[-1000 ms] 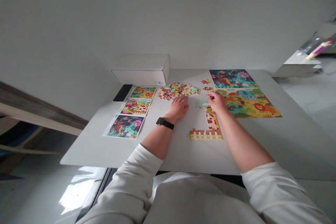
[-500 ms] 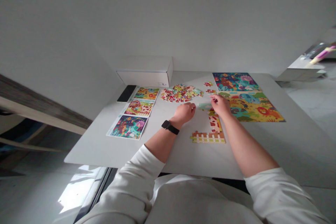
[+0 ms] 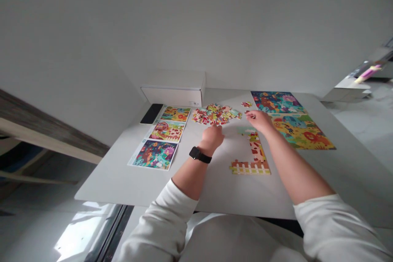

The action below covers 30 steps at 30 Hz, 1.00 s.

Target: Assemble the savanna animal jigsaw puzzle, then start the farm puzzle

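My left hand [image 3: 213,136], with a dark watch on the wrist, reaches to the near edge of a pile of loose jigsaw pieces [image 3: 225,110]. Its forefinger is stretched out onto the pieces and it grips nothing visible. To the right of the pile, my right hand [image 3: 258,120] has thumb and fingers pinched on a small puzzle piece [image 3: 247,112], partly covered by the fingertips. Below my hands lies a joined L-shaped puzzle section [image 3: 257,152]: a white fence along the bottom, a brown-spotted right side and a pale green piece on top.
One loose piece [image 3: 246,104] lies beyond my right hand. Two finished puzzles, a dark one [image 3: 274,101] and a yellow one [image 3: 302,131], lie at right. A picture sheet [image 3: 167,131], a black phone [image 3: 152,113] and a white box [image 3: 172,95] are at left.
My left hand has moved from beside the pale green piece to the pile. My right hand has left that piece and gone up to a loose piece. The pale green piece now lies atop the section.
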Each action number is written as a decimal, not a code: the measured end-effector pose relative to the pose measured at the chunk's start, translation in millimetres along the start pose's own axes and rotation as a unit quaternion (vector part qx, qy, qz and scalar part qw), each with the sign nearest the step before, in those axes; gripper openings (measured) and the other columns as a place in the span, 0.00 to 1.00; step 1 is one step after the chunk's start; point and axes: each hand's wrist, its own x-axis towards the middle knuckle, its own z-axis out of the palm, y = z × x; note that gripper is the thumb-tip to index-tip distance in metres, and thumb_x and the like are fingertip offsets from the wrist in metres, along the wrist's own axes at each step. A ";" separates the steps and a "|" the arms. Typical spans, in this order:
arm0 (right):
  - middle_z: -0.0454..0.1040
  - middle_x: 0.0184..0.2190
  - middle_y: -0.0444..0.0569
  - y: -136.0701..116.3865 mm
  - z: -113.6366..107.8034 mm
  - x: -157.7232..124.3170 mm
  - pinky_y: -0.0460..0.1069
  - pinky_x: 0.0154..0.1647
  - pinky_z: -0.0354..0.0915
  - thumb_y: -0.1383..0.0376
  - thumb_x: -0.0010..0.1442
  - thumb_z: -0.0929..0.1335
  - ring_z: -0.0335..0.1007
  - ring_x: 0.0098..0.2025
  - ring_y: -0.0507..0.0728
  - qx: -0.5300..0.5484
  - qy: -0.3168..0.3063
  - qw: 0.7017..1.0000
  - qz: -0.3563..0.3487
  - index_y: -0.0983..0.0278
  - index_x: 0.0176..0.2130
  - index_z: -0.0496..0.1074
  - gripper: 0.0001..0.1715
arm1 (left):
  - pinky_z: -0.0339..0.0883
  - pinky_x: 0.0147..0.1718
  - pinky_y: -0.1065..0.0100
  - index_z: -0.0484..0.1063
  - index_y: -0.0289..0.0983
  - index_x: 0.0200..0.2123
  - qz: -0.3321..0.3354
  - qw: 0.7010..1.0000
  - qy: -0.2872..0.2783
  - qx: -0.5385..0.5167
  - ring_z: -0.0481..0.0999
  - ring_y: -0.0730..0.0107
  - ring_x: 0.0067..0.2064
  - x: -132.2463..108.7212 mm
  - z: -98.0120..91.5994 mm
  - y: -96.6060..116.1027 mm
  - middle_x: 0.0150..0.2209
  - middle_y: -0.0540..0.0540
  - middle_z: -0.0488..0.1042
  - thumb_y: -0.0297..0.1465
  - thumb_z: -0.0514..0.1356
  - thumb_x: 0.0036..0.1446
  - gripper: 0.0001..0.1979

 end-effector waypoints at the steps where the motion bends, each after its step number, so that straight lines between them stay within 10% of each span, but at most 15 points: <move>1: 0.87 0.40 0.51 -6.6 6.7 6.9 0.56 0.48 0.75 0.65 0.62 0.73 0.83 0.42 0.63 -0.015 -0.018 1.000 0.000 0.57 0.40 0.85 0.07 | 0.79 0.47 0.55 0.81 0.35 0.54 -0.001 1.000 0.001 -0.003 0.85 0.43 0.53 -0.4 -0.3 0.3 0.55 0.27 0.80 0.36 0.63 0.68 0.16; 14: 0.83 0.52 0.55 -42.6 49.8 49.9 0.56 0.52 0.71 0.66 0.60 0.76 0.78 0.52 0.65 -0.155 -0.081 0.983 0.052 0.58 0.55 0.78 0.23 | 0.79 0.51 0.56 0.79 0.36 0.58 0.012 1.000 -0.014 -0.007 0.83 0.49 0.56 -5.5 -7.9 6.3 0.57 0.34 0.80 0.38 0.58 0.73 0.18; 23: 0.79 0.34 0.44 -24.4 34.9 29.9 0.52 0.42 0.69 0.69 0.53 0.74 0.74 0.35 0.57 0.130 -0.014 0.991 0.018 0.60 0.49 0.79 0.21 | 0.76 0.48 0.59 0.78 0.41 0.57 0.034 0.992 0.051 -0.114 0.84 0.53 0.50 0.4 -0.5 8.4 0.51 0.40 0.83 0.36 0.62 0.72 0.14; 30: 0.78 0.38 0.46 -11.9 16.0 -28.2 0.50 0.36 0.69 0.57 0.51 0.79 0.72 0.36 0.56 0.355 -0.038 0.933 0.035 0.59 0.48 0.80 0.24 | 0.73 0.37 0.69 0.75 0.39 0.57 0.026 0.912 0.184 -0.365 0.78 0.71 0.35 20.2 12.3 3.7 0.43 0.46 0.81 0.32 0.66 0.68 0.15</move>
